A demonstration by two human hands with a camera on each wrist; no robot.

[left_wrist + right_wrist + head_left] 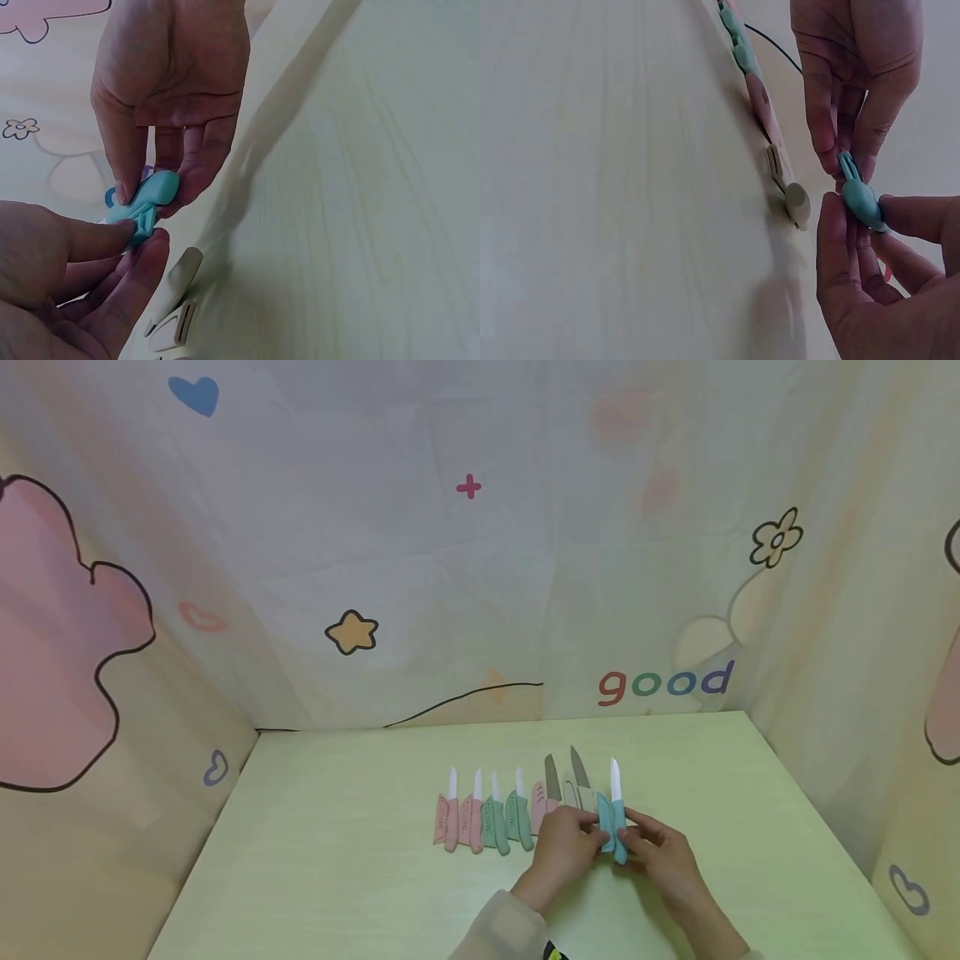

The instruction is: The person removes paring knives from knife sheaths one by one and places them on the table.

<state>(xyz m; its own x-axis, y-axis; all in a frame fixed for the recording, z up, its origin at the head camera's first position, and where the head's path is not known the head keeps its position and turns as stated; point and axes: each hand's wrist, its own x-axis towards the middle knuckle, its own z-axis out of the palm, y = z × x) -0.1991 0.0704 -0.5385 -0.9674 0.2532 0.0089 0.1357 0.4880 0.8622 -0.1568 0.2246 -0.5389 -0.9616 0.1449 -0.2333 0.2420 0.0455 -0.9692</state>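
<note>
My left hand [564,847] pinches a light-blue knife sheath [605,820] between thumb and fingers. Right beside it, my right hand [666,862] pinches the handle of a matching light-blue paring knife [619,831], whose white blade points away from me. Sheath and knife are side by side, the blade bare. In the left wrist view the sheath [144,224] is held just under the rounded handle end [162,186]. The right wrist view shows the handle [862,202] between my right thumb and fingers. Left of these lies a beige-handled knife [581,770] with its sheath, partly hidden by my left hand.
A row of knives runs leftward, each beside its sheath: a pink knife with a grey blade [552,777], two green knives [522,818] and two pink ones [452,822]. They lie on the pale table [337,860], with a printed curtain [420,560] behind.
</note>
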